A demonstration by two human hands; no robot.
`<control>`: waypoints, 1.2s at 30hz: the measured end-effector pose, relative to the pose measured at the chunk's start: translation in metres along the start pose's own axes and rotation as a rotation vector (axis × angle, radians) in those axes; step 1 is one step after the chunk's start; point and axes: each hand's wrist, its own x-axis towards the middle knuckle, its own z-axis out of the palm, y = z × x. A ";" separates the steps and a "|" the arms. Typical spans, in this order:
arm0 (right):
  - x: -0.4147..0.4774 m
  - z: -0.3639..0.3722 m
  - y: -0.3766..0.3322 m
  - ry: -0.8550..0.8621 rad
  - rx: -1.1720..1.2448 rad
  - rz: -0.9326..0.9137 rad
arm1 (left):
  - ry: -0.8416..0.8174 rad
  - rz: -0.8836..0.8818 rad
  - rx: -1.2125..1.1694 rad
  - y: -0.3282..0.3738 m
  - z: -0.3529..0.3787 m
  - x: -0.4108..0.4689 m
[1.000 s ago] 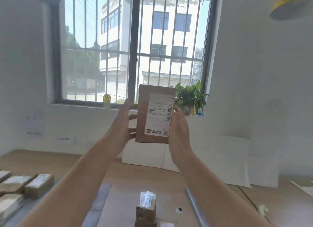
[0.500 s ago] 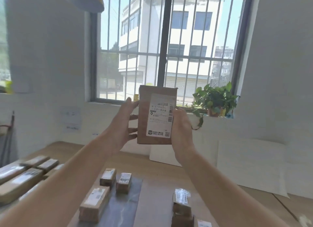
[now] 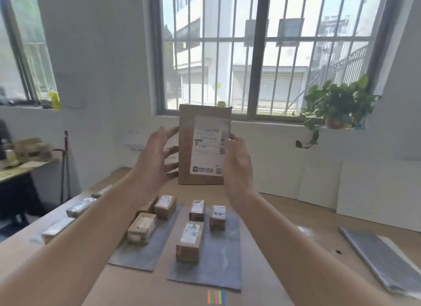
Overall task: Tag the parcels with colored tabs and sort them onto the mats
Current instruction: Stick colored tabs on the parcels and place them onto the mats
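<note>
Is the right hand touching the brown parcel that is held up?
Touching. In the head view the right hand grips the right edge of the parcel, its fingers overlapping the white label with no gap.

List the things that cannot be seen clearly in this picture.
- Head view: label text on the held parcel is too blurred to read.
- Its back face is turned away.
- Right hand fingers are hidden behind it.
- The coloured tabs are blurred.

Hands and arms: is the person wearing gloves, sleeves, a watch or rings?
No. The left hand and right hand are bare, with no gloves. Both forearms are uncovered as far as the picture shows, with no sleeves, watch or bracelet. No rings are visible.
</note>
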 end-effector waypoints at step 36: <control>0.054 0.355 0.230 0.069 -0.084 0.201 | -0.011 -0.228 0.021 -0.088 -0.389 0.175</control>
